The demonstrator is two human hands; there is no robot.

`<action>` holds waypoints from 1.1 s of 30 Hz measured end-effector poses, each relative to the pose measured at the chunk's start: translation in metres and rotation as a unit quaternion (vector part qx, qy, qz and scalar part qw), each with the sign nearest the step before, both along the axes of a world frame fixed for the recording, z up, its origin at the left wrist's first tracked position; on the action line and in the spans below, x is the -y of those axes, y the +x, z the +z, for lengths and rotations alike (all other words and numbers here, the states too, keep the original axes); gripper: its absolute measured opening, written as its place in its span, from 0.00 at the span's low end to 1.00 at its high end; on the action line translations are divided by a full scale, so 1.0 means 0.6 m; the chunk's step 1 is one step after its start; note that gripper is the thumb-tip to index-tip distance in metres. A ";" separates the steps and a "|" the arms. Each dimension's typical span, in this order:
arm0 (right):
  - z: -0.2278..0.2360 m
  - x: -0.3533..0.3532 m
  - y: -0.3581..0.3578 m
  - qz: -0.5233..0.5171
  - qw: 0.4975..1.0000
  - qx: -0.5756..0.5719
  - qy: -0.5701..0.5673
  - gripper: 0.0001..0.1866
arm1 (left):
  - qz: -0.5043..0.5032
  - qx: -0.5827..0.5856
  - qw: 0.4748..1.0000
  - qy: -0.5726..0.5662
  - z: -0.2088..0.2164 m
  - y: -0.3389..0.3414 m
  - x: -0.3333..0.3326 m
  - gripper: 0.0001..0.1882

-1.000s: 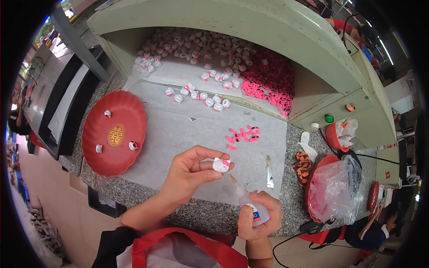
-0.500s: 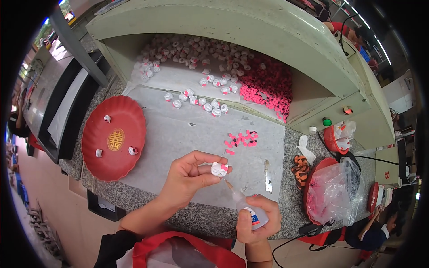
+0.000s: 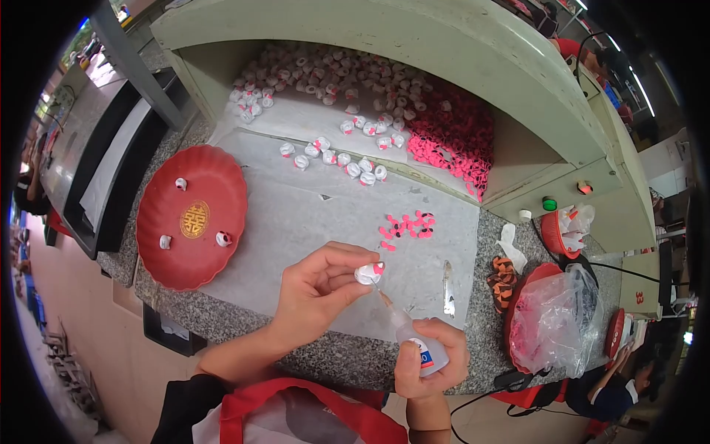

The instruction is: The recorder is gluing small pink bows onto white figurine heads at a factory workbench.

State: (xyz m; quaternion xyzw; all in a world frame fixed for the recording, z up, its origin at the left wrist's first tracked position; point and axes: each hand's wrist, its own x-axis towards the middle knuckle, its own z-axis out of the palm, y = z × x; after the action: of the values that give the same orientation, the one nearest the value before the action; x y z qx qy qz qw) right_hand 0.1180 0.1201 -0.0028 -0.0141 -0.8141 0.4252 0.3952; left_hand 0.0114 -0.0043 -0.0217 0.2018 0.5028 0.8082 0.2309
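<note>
Between the thumb and fingers of my left hand (image 3: 319, 285) is a small white figurine head (image 3: 367, 274) with a pink spot. My right hand (image 3: 433, 362) is closed round a translucent squeeze bottle (image 3: 427, 354) with a thin nozzle. The nozzle tip (image 3: 378, 288) points up at the underside of the head and seems to touch it. Beyond my hands, small pink pieces (image 3: 405, 226), a few of them dark, lie scattered on white paper (image 3: 296, 214). Several similar white heads (image 3: 334, 158) sit in a loose row farther back.
A red scalloped plate (image 3: 159, 263) with three small pieces stands at left. Under the green-grey shelf (image 3: 370, 29) are heaps of white heads and pink pieces (image 3: 451, 148). A metal blade (image 3: 448, 288) lies right of my hands. At right are a striped cloth (image 3: 503, 284) and a plastic-covered red tray (image 3: 515, 325).
The nozzle has come up to the head, which my left hand has turned and tilted slightly. The whole view has shifted a little.
</note>
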 end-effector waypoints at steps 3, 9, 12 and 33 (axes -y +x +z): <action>0.000 0.000 -0.002 0.009 1.000 0.006 -0.004 0.13 | 0.001 -0.004 1.000 0.007 -0.004 -0.002 0.000 0.15; 0.000 0.000 -0.003 -0.024 0.999 0.033 -0.003 0.14 | 0.024 0.003 0.999 -0.032 -0.010 -0.008 0.001 0.16; 0.003 -0.004 -0.014 -0.109 0.887 0.188 -0.408 0.13 | 0.034 0.037 0.998 -0.050 -0.021 -0.015 0.012 0.16; -0.007 -0.010 -0.075 0.091 0.930 0.222 -0.278 0.05 | -0.018 0.047 0.998 -0.026 -0.032 -0.007 0.003 0.16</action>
State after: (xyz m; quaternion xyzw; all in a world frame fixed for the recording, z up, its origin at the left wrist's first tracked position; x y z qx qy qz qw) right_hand 0.0733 0.1262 -0.0071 -0.1430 -0.7280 0.6549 0.1441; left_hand 0.0071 -0.0060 -0.0408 0.1661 0.5087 0.7992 0.2739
